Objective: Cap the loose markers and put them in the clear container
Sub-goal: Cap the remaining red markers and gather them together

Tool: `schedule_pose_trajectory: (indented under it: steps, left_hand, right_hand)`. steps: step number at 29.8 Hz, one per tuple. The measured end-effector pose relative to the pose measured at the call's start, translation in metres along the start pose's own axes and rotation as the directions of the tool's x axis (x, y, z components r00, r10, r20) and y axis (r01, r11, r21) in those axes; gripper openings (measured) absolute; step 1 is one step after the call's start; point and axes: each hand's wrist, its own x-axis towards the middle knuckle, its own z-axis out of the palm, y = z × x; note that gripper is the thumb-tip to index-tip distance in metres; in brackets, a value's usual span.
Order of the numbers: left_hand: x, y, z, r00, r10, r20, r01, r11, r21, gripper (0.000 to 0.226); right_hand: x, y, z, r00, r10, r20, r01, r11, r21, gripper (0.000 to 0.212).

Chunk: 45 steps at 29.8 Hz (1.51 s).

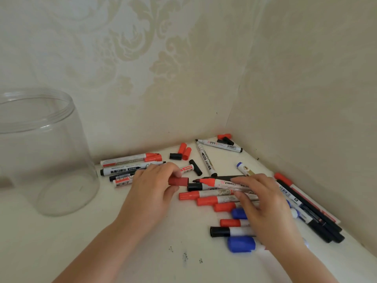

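My left hand (pixel 155 187) pinches a dark red cap (pixel 179 181), its open end facing right. Just to the right lies an uncapped red marker (pixel 214 183), tip pointing at the cap with a small gap between them; my right hand (pixel 263 203) holds its barrel. Below it sit several capped red, blue and black markers (pixel 204 195). Loose red and black caps (pixel 183 153) lie farther back, beside uncapped markers (pixel 206 159). The clear container (pixel 43 156) stands open-topped at the left, with nothing inside.
The white table (pixel 102 242) meets patterned walls in a corner at the back right. More markers (pixel 130 166) lie behind my left hand, and long black pens (pixel 312 213) run along the right wall. Small dark specks mark the table near the front.
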Motion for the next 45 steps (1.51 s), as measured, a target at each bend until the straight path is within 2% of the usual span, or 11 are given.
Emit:
schedule_pose_trajectory:
  steps: [3,9,13,16,20,27,30,36,39,41,45]
  left_hand:
    - [-0.001,0.005,-0.002,0.999,-0.041,-0.019,0.037,0.988,-0.149,0.034]
    - [-0.001,0.008,-0.003,0.999,-0.035,-0.002,0.034,0.983,-0.18,0.039]
    - [-0.001,0.009,-0.003,0.998,-0.055,0.014,0.056,0.994,-0.097,0.012]
    - [0.002,0.008,-0.005,0.994,-0.103,-0.02,0.103,0.995,-0.005,0.022]
    - [0.003,0.005,-0.006,0.984,-0.176,-0.04,0.173,0.983,-0.061,0.022]
    - [0.006,-0.011,-0.011,0.969,-0.235,-0.078,0.22,0.961,-0.169,0.022]
    - [0.007,-0.01,-0.016,0.959,-0.269,-0.09,0.241,0.94,-0.241,0.02]
    - [0.007,0.0,-0.026,0.955,-0.238,-0.178,0.18,0.94,-0.291,0.023]
    - [0.005,0.004,-0.023,0.97,-0.165,-0.18,0.114,0.958,-0.262,0.022]
    - [0.003,0.007,-0.02,0.979,-0.13,-0.157,0.084,0.96,-0.268,0.019]
    - [0.0,0.014,-0.015,0.991,-0.098,-0.089,0.067,0.952,-0.3,0.021]
  right_hand:
    - [0.0,-0.001,-0.004,0.998,-0.047,-0.03,0.048,0.999,0.004,0.034]
    - [0.001,0.001,-0.006,0.997,-0.047,-0.068,0.048,0.998,0.026,0.029]
    - [0.002,0.004,-0.006,0.997,0.053,-0.064,-0.052,0.998,0.026,0.029]
    - [0.003,0.002,-0.008,0.988,0.151,-0.017,-0.15,0.987,0.063,0.024]
    - [0.004,-0.002,-0.011,0.96,0.266,0.083,-0.275,0.955,0.111,0.026]
    - [-0.003,-0.013,-0.004,0.978,-0.08,0.193,0.088,0.996,-0.032,0.025]
    - [-0.008,-0.021,0.007,0.963,-0.146,0.226,0.163,0.985,-0.059,0.038]
    - [-0.008,-0.044,0.028,0.955,-0.226,0.191,0.25,0.962,-0.11,0.024]
    - [-0.008,-0.059,0.04,0.937,-0.232,0.259,0.291,0.932,-0.215,0.032]
    - [-0.002,-0.058,0.037,0.953,-0.197,0.229,0.247,0.946,-0.211,0.036]
    - [0.038,-0.02,0.007,0.99,0.075,0.121,-0.053,0.983,-0.177,0.02]
